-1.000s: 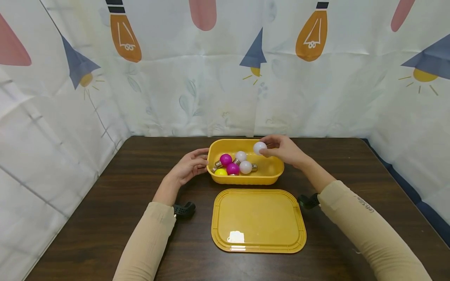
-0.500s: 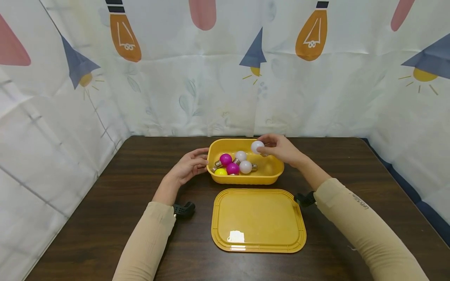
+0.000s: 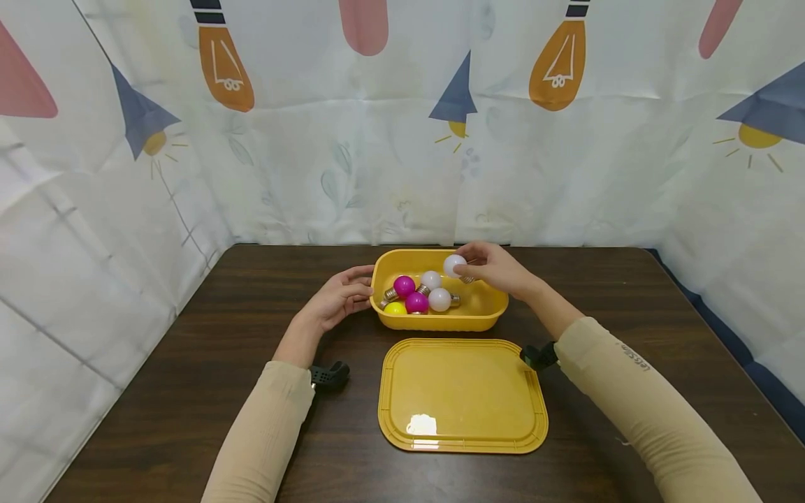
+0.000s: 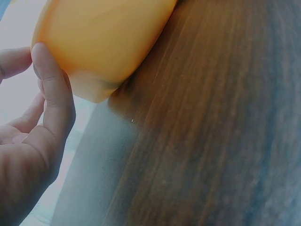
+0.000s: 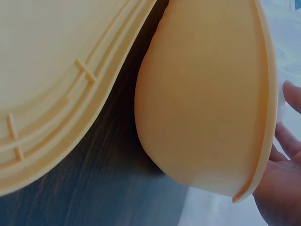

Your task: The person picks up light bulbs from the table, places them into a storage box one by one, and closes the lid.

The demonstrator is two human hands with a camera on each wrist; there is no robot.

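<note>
A yellow plastic container [image 3: 484,323] holds several light bulbs: two magenta bulbs [image 3: 416,302], two white bulbs [image 3: 439,300] and a yellow bulb [image 3: 395,308], with metal screw bases. Another white light bulb [image 3: 455,265] is pinched by my right hand [image 3: 499,269], its base pointing down and right, over the container's right half. My left hand [image 3: 336,299] is at the container's left end, its relaxed fingertips touching the rim. The left wrist view shows the thumb [image 4: 54,89] against the outer wall. In the right wrist view the container wall hides most of the held bulb.
A flat yellow lid [image 3: 462,395] lies on the dark wooden table [image 3: 207,370], just on the near side of the container. A white printed curtain [image 3: 390,175] hangs behind the table's far edge. Dark wrist straps [image 3: 330,377] sit at the sleeve cuffs.
My right hand has moved slightly left with the white light bulb, and the bulb's base has come into view beneath the fingers. My left hand has stayed at the container's rim.
</note>
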